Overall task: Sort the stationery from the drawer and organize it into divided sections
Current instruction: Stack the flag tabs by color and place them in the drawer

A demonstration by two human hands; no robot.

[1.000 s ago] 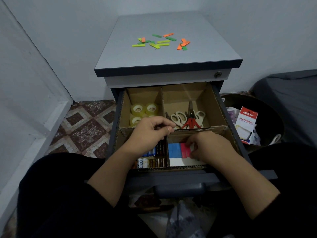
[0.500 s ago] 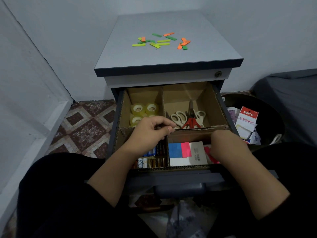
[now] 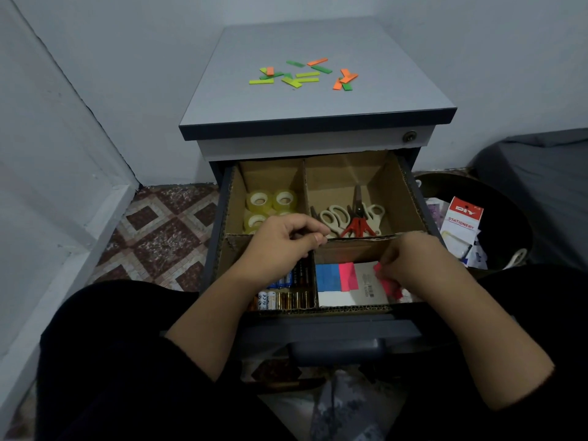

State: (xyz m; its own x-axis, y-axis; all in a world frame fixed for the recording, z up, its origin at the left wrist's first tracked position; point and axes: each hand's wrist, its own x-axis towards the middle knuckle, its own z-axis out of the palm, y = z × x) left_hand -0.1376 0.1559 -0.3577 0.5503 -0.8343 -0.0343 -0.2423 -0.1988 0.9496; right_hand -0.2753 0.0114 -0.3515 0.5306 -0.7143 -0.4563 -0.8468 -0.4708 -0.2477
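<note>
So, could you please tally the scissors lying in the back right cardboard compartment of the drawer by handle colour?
Cream-handled scissors: 2
Red-handled scissors: 1
Total: 3
</note>
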